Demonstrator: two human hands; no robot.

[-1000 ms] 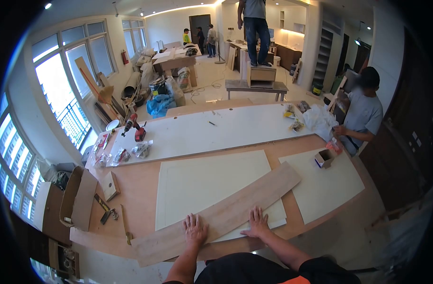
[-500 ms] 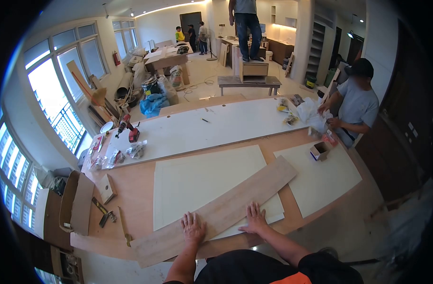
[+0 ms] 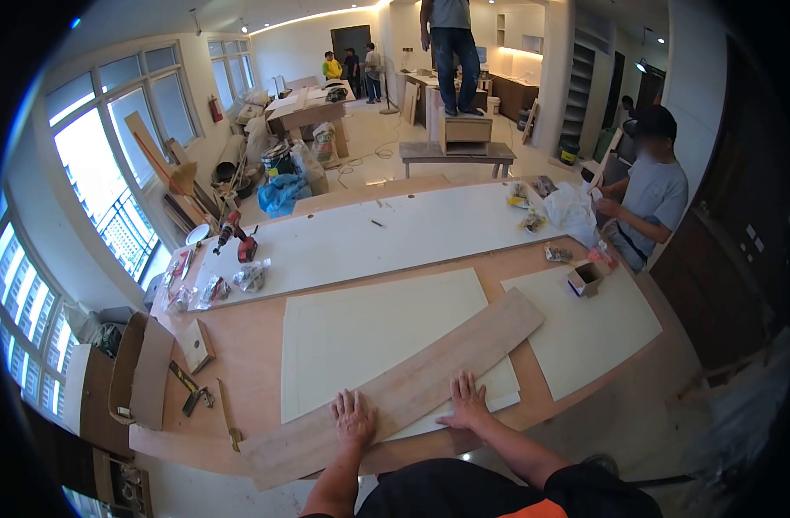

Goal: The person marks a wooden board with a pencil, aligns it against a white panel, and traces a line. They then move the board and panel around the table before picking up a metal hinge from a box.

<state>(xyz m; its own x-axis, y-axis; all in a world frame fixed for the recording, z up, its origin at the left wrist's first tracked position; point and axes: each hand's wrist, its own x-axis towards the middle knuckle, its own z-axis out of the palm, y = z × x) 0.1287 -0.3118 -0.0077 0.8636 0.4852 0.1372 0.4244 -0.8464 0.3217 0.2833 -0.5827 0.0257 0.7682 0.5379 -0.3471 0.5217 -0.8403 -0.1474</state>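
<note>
A long wooden board [image 3: 429, 358] lies diagonally across the near side of the worktable, partly over a white panel [image 3: 360, 324]. My left hand [image 3: 354, 419] rests flat on the board's left half, fingers spread. Farther right, my right hand [image 3: 466, 401] lies with fingers apart, its fingertips on the board's near edge. Neither hand grips anything. Left of the board are a yellow-handled square [image 3: 190, 388] and a thin brass-coloured tool [image 3: 228, 414].
A long white panel [image 3: 369, 242] crosses the table's far side, bearing a red cordless drill [image 3: 239, 238] and bagged hardware [image 3: 250, 276]. A small open box [image 3: 585, 277] sits on another white panel [image 3: 593, 337]. A co-worker [image 3: 649, 194] stands at the right; another person [image 3: 453, 60] stands on a cabinet [image 3: 464, 132].
My hands and the board stay in place, with the view shifting only slightly. The co-worker at the right has raised their hands a little and brought them closer together.
</note>
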